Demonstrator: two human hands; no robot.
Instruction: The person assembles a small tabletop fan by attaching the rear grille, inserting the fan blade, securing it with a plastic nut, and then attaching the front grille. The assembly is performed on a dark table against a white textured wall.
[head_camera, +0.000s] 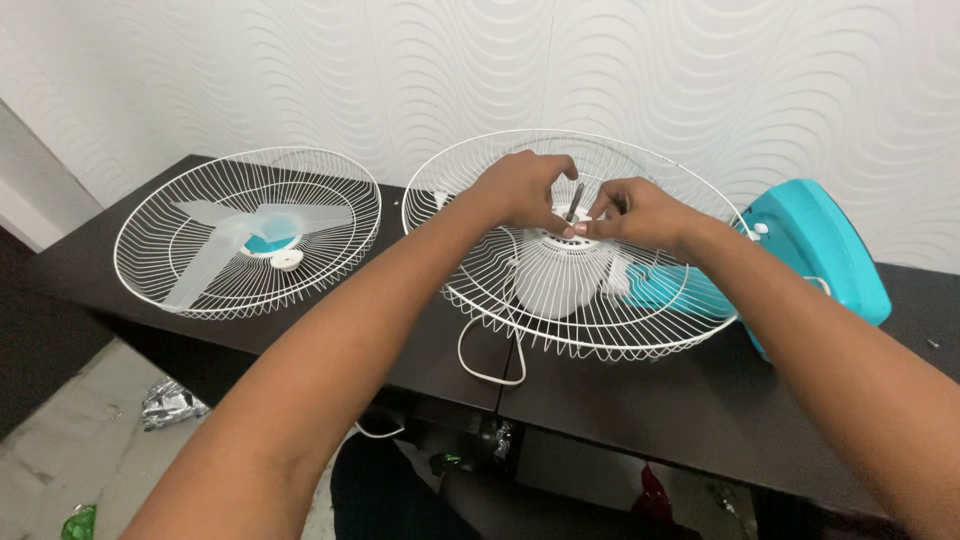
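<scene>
We had our left hand (520, 190) and right hand (640, 212) pinched together around the upright motor shaft (575, 200), which stood between them, inside the rear fan guard (480, 300).

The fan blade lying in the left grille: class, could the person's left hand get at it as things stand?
Probably yes: the left hand is at the motor shaft, and the blade lies uncovered in the open grille.
</scene>
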